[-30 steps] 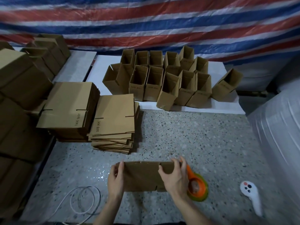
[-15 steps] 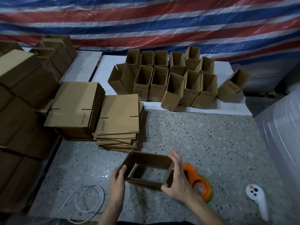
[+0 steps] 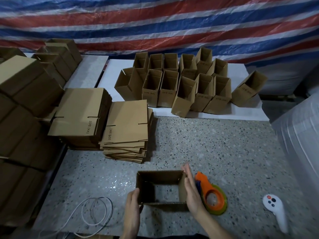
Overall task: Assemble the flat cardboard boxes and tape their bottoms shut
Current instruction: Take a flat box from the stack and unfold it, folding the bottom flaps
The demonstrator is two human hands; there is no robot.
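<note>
While the opened box (image 3: pixel 160 177) stands as a bottomless sleeve near the front of the speckled tabletop (image 3: pixel 224 144), the left hand (image 3: pixel 133 202) presses the outside of its left wall with nearly straight fingers. The right hand (image 3: pixel 191 192) lies flat and straight-fingered against the right wall, so neither hand grips anything. The step looks like squaring the sleeve. Both palms should push evenly until the corners sit at right angles, and then the flaps can be folded tight, short ones first, before reaching for the orange tape dispenser (image 3: pixel 211 197) just beside the right hand. Thin cardboard like this will probably spring back if it is let go too soon. At far left sit bundled cartons (image 3: pixel 20 100), with a looped white cable (image 3: pixel 93 211) in front of them, and next come two stacks of flat boxes (image 3: pixel 82 116). Behind, assembled boxes (image 3: pixel 181 87) crowd a white board under a red, white and blue striped tarp (image 3: pixel 155 23). A white controller (image 3: pixel 274 209) and a pale wrapped roll (image 3: pixel 302 135) lie to the right.
</note>
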